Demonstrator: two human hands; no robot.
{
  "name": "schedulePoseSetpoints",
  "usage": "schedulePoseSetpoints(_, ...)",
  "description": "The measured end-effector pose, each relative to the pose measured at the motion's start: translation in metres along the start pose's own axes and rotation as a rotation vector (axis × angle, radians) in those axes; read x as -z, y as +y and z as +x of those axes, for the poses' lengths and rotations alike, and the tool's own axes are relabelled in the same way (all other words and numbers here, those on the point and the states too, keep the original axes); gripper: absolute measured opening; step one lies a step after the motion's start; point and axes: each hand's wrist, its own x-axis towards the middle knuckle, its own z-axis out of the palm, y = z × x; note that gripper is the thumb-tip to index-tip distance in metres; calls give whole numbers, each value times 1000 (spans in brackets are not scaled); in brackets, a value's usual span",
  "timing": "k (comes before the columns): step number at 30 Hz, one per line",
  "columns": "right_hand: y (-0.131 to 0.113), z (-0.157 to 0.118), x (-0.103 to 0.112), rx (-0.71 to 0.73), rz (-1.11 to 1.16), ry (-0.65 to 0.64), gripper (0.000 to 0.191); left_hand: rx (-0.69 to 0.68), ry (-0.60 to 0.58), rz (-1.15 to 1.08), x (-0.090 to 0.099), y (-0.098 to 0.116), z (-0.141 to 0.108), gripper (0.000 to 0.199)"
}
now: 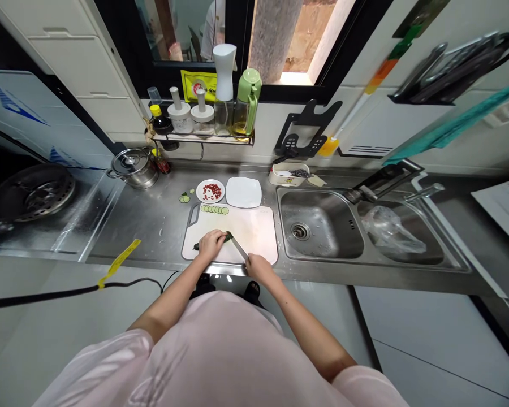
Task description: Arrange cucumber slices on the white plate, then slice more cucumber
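My left hand (211,244) grips a green cucumber (228,237) lying on a white plastic cutting board (254,232), and most of the cucumber is hidden by my fingers. My right hand (258,268) is shut on the handle of a kitchen knife (238,247), whose blade rests against the cucumber's end. A row of cucumber slices (213,210) lies along the board's far edge. Beyond the board are a small round plate with chopped red chili (210,191) and a bare white square plate (243,192).
A few cucumber pieces (184,198) lie on the steel counter (144,220) left of the board. A double steel sink (318,223) lies to the right, and a lidded steel pot (133,168) stands back left. Bottles and jars stand on a wall shelf (203,138).
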Motion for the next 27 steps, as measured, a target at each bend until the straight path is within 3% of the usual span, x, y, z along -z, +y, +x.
schedulePoseSetpoints(12,7,1,8,-74,-49,152,28,44,-47,-75,8,-11,16,24)
schedulePoseSetpoints(21,-1,5,19,-62,-62,254,26,92,-56,17,10,-13,23,29)
schedulePoseSetpoints(27,-1,8,22,-47,-119,290,33,150,35,-42,14,-14,23,32)
